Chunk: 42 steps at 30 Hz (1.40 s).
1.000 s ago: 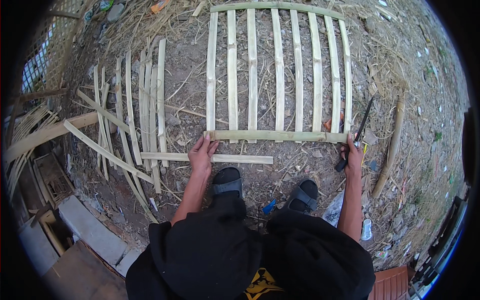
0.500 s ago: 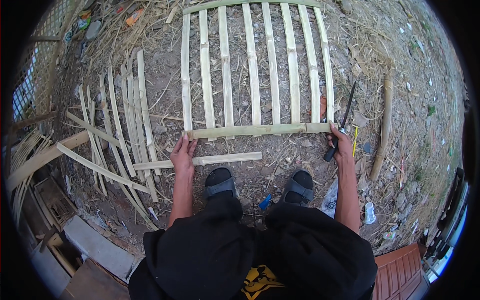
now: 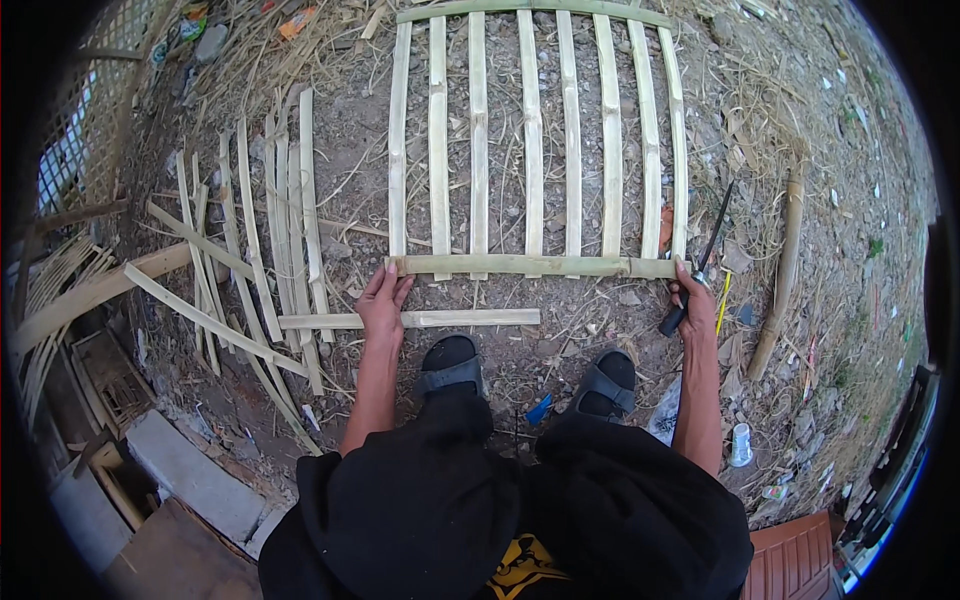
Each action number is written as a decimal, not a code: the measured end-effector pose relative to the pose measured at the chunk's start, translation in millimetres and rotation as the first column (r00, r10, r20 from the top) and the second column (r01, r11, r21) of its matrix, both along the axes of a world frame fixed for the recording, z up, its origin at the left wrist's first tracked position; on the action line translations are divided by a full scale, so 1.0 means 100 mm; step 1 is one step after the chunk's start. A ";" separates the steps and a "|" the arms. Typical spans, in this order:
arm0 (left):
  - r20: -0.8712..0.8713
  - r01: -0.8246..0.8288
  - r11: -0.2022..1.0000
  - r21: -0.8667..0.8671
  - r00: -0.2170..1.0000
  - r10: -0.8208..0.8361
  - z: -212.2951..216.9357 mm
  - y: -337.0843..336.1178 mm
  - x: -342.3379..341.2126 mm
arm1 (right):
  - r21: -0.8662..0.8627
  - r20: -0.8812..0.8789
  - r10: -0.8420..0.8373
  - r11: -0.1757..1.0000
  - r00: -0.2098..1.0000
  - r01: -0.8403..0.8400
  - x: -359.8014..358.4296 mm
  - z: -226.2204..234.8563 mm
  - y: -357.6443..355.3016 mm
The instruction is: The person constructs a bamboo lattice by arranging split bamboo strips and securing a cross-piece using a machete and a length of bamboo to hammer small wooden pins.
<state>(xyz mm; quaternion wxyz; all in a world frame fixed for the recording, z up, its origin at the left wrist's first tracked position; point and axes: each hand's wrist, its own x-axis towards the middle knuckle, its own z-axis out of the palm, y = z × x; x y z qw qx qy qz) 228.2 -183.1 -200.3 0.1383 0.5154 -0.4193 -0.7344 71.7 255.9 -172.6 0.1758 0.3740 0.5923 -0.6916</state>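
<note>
Bamboo slat panel (image 3: 530, 140) lies flat on the dirt ground (image 3: 800, 150), far side of the person's feet. Seven upright slats, one cross strip at the far end, one near cross strip (image 3: 530, 265).

Left hand (image 3: 382, 305) is on the left end of the near cross strip, fingers curled over its edge, gripping it. Right hand (image 3: 690, 295) is at the right end of the same strip, fingers closed; it also holds a dark-handled knife (image 3: 700, 265), blade pointing far-right. Can't tell how firmly it presses the strip itself.

Loose slat (image 3: 410, 319) lies crosswise just near of the panel, passing under the left hand's wrist. Pile of spare slats (image 3: 270, 230) to the left. Black sandals (image 3: 450, 365) near of the loose slat. Bamboo pole (image 3: 780, 270) lies to the right, well apart.
</note>
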 end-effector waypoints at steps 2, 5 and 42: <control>-0.003 -0.002 1.000 -0.003 1.000 0.002 0.00 0.03 -0.01 | 0.000 -0.003 -0.034 0.999 0.999 0.034 0.00 0.00 0.01; 0.015 0.018 1.000 0.015 1.000 -0.018 0.03 0.03 -0.02 | 0.032 0.012 0.038 0.999 0.999 -0.039 0.01 0.04 0.00; -0.196 -0.050 0.823 0.566 0.961 0.193 0.24 0.24 0.04 | -0.241 0.016 -0.039 0.970 0.999 0.042 -0.01 0.21 0.13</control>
